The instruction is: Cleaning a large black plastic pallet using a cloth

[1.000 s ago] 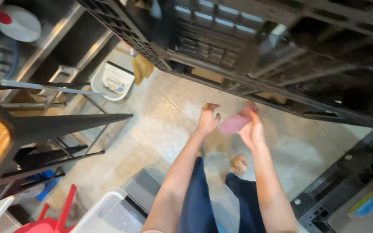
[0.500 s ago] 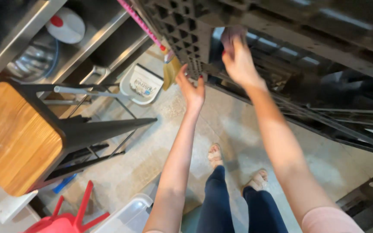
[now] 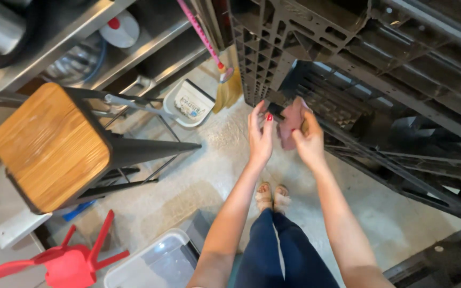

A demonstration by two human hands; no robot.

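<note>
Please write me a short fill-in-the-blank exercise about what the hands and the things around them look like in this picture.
1. The right hand holds a cloth whose colour is ____.
2. The left hand is open, and its nails are painted ____.
3. The stool to the left has black metal legs and a seat made of ____.
4. Beside the black plastic pallet leans a broom with a handle of the colour ____.

Missing words: pink; red; wood; pink

We stand on a pale concrete floor (image 3: 188, 186). On it: a wood-topped stool (image 3: 54, 146), a red plastic stool (image 3: 65, 261) tipped over, a clear bin (image 3: 153, 264), a white dustpan (image 3: 190, 104), a broom (image 3: 225, 85), and a black pallet (image 3: 358, 69) leaning upright.
</note>
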